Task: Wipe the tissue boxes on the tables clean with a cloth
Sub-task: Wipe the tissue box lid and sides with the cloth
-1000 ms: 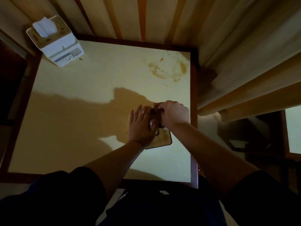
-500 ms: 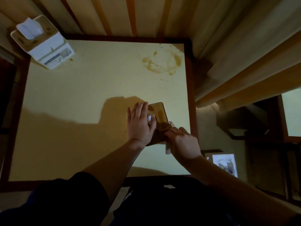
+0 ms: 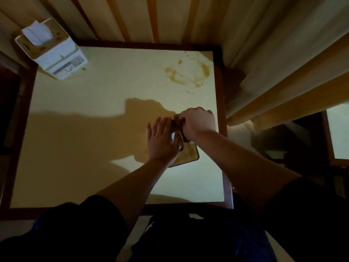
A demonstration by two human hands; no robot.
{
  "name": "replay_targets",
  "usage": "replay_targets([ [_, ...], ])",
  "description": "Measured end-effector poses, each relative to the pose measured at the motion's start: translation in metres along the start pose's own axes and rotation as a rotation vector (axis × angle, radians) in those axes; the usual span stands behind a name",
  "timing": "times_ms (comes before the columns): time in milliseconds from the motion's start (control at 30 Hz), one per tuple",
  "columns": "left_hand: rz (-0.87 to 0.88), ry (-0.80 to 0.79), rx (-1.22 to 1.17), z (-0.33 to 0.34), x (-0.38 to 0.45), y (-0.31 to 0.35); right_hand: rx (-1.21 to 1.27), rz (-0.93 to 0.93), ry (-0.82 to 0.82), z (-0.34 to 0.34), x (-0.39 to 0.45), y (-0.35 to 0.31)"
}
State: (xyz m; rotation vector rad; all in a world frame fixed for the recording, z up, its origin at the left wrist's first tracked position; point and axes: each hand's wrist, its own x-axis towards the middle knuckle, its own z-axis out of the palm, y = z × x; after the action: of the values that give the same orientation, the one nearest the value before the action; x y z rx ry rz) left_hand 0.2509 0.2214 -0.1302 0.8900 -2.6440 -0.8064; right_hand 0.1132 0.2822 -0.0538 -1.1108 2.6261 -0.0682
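Tissue box (image 3: 186,155) under your hands sits on the right half of the table (image 3: 94,148), near its right edge; only its brown-topped near corner shows past your wrists. Starting from the left, your left hand (image 3: 162,139) lies flat against the box's left side, fingers straight and close together, thumb toward the top, steadying rather than gripping. Your right hand (image 3: 198,121) is at the far end of the box, fingers curled down around a dark bunched cloth (image 3: 177,122) that it presses onto the box top. How much of the cloth is wrapped in that hand cannot be told, since the hand covers most of it.

You have two tissue boxes in sight: the one you hold, and a second tissue box (image 3: 54,53), white with a brownish top and a tissue (image 3: 37,35) sticking up, standing at the table's far left corner, well apart from your hands. There is one cloth.

A brown smeared stain (image 3: 188,72) marks the tabletop at the far right corner, beyond your right hand. Striped curtains (image 3: 170,17) hang behind the table and along its right side. Your shadow darkens the left and middle of the tabletop. Part of another table (image 3: 338,133) shows at the right edge of the view.
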Motion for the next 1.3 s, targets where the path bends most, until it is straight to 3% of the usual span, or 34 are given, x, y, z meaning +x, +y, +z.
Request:
replay_targets([
  [367, 0.012, 0.046, -0.004, 0.002, 0.0, -0.002, -0.003, -0.067, 0.148, 0.03, -0.102, 0.025],
  [533, 0.012, 0.07, 0.022, 0.004, -0.001, -0.002, 0.028, -0.034, -0.039, 0.017, -0.13, 0.026],
  [700, -0.022, 0.022, -0.018, 0.004, 0.0, -0.004, -0.061, 0.074, -0.295, -0.014, -0.089, 0.004],
  [1000, -0.027, -0.017, 0.028, -0.001, -0.002, 0.0, -0.056, 0.156, -0.105, -0.028, 0.001, -0.023],
  [1300, -0.015, 0.004, 0.002, -0.001, -0.001, 0.0, 0.1, 0.032, 0.038, 0.014, -0.077, 0.008],
])
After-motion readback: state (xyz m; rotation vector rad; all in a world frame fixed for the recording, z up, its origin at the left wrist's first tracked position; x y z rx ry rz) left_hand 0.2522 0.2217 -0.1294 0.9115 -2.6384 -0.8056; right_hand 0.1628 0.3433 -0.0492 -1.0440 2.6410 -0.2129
